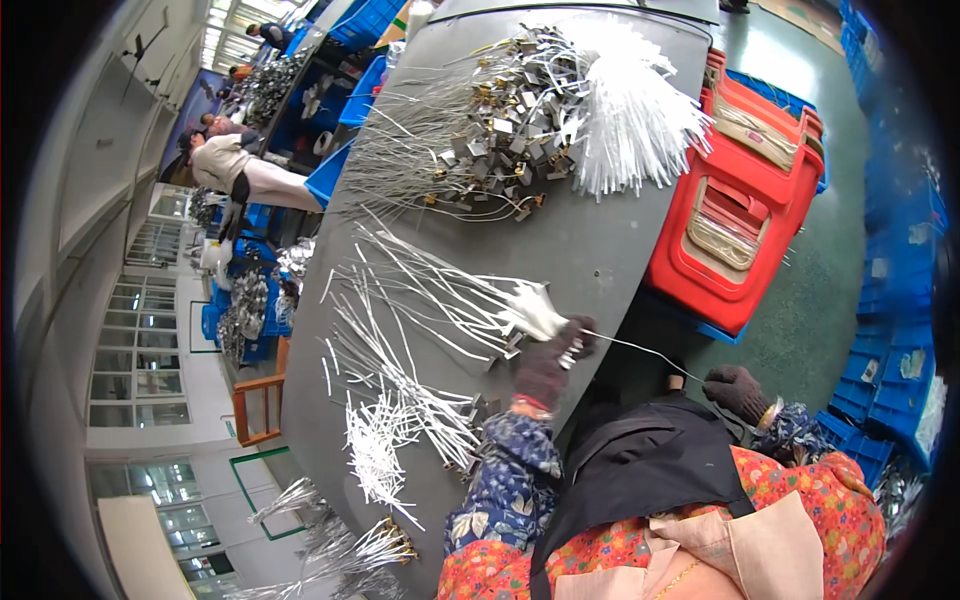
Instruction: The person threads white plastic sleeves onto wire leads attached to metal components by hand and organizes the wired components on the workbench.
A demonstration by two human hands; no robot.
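My left hand (555,365), in a dark knitted glove, is closed at the near edge of the grey table (600,245). It grips the end of a bundle of thin white tubes (530,308) whose long strands fan out to the left. Off the table's edge, my right hand (738,392), also gloved, is closed around one end of a thin pale wire (650,348). That wire stretches with a slight sag between both hands. Left of my left hand lies another spread of white-sleeved wires (410,390), with small metal parts partly hidden by my sleeve.
At the table's far side lie a heap of metal-ended wires (510,130) and a thick bunch of white tubes (635,110). Red bins (690,270) stand to the right, blue crates (845,360) farther right. A short white pile (375,450) sits near left. A person (235,165) stands beyond.
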